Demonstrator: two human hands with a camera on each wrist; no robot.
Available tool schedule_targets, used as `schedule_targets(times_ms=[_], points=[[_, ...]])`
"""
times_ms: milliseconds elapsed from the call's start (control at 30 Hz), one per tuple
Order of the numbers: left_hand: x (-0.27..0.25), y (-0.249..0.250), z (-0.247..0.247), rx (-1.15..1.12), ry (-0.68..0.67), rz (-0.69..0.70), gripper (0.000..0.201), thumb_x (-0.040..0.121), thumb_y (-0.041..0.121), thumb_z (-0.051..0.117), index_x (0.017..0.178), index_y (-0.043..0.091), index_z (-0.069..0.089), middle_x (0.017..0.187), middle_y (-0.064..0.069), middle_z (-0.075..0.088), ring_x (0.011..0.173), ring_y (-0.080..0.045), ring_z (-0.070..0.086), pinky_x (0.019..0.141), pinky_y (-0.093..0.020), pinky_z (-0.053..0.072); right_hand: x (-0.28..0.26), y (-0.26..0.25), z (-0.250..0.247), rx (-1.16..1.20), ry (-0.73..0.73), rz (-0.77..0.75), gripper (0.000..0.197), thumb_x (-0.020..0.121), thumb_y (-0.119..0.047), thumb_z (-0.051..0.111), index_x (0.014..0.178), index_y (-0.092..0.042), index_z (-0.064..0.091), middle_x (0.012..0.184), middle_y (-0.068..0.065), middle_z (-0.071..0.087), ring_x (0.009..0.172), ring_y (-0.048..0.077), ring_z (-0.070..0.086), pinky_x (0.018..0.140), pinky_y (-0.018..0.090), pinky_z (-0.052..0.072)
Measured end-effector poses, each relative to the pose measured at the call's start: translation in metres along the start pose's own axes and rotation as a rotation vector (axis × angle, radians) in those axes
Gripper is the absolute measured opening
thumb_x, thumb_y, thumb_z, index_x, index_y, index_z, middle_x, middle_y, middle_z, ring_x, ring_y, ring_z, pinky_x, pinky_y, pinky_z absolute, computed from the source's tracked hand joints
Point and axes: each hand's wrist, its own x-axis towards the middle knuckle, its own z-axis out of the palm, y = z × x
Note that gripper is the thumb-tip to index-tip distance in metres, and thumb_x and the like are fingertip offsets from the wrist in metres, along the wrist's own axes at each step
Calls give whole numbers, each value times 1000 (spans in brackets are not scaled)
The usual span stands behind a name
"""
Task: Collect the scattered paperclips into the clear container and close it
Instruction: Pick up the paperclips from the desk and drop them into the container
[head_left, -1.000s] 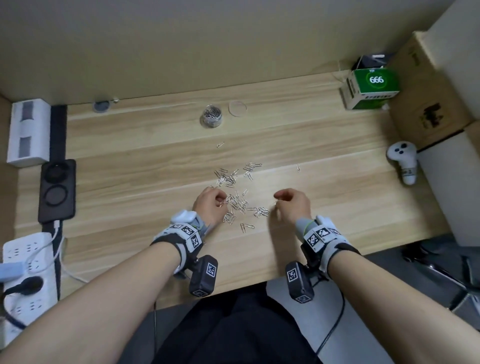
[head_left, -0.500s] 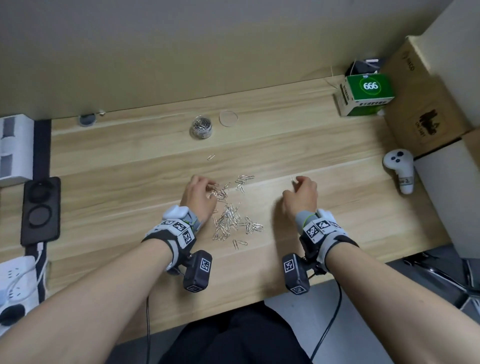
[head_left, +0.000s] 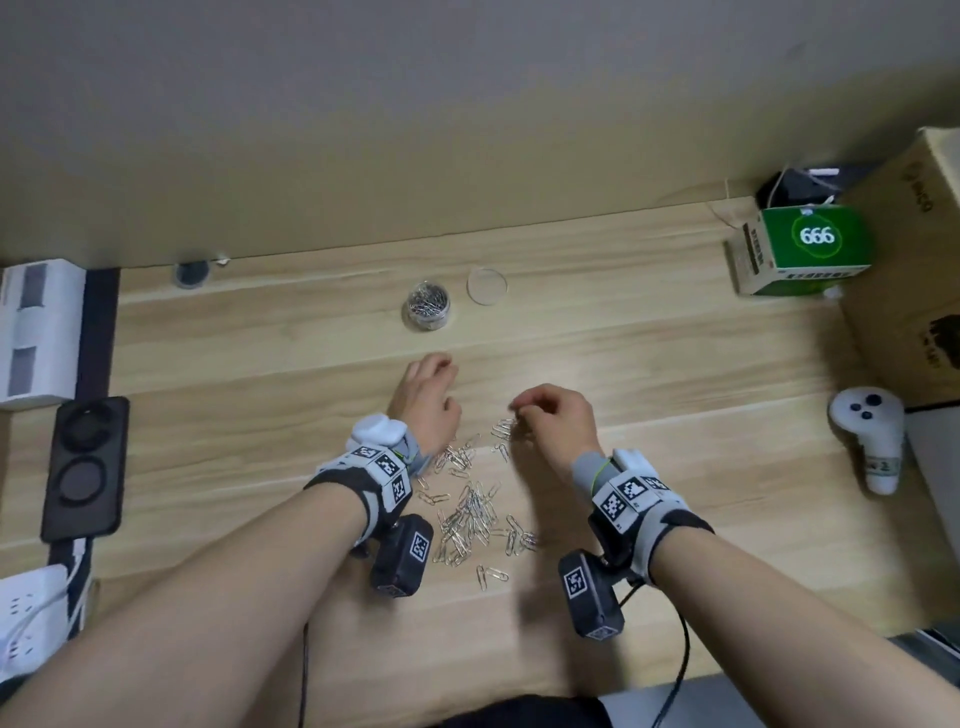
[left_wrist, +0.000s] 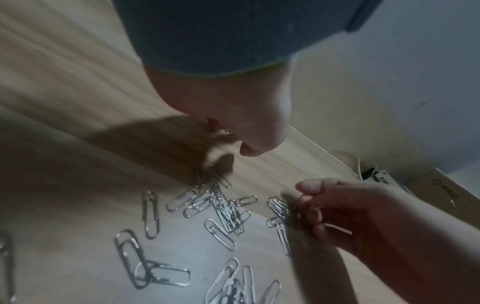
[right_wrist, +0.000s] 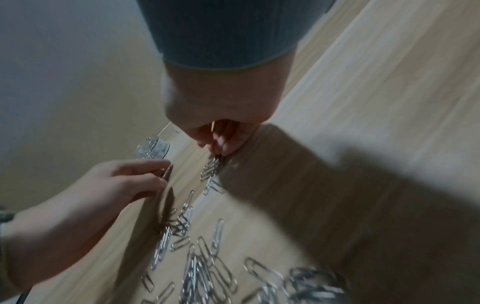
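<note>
Paperclips (head_left: 470, 512) lie scattered on the desk (head_left: 675, 415) between both wrists; the jar (head_left: 427, 305) stands farther back, lid (head_left: 487, 285) beside it. Left wrist view: left hand (left_wrist: 233, 115) pinches clips. Right wrist view: right hand (right_wrist: 221, 115) pinches a hanging bunch.

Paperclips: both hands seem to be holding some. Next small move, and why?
Probably carry them to the container and drop them in. The right hand pinches a bunch of paperclips, the left hand holds a few, and the container stands open just beyond, lid beside it. Many loose clips remain.
</note>
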Motion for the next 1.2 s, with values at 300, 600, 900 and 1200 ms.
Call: schedule_targets(times_ms=[300, 600, 900, 1200], points=[[-46, -27, 5, -79, 46, 67, 29, 81, 5, 54, 106, 17, 63, 107, 1, 50, 105, -19, 43, 93, -34, 41, 14, -27, 16, -161, 25, -21, 26, 80, -7, 54, 83, -26, 72, 88, -2, 74, 89, 22, 68, 88, 33, 54], [-113, -50, 1, -124, -25, -41, 25, 79, 5, 54, 99, 17, 65, 103, 5, 48, 107, -15, 42, 94, -28, 37, -47, -14, 51, -244, -28, -97, 27, 82, -8, 53, 89, -22, 75, 99, -4, 75, 98, 18, 65, 90, 29, 50], [-154, -56, 1, -192, -140, -80, 23, 78, 23, 67, 101, 21, 66, 98, 9, 49, 101, -13, 54, 94, -30, 46, -71, -14, 56, -123, -56, -62, 21, 73, -17, 57, 72, -25, 76, 81, -7, 76, 86, 18, 70, 88, 36, 56], [-150, -8, 22, 98, -84, -5, 81, 63, 56, 79, 131, 35, 42, 123, 4, 40, 109, -17, 42, 74, -29, 40, -93, 31, 11, -204, 99, -26, 21, 76, -13, 59, 88, -27, 69, 99, -5, 75, 100, 20, 67, 94, 37, 51]])
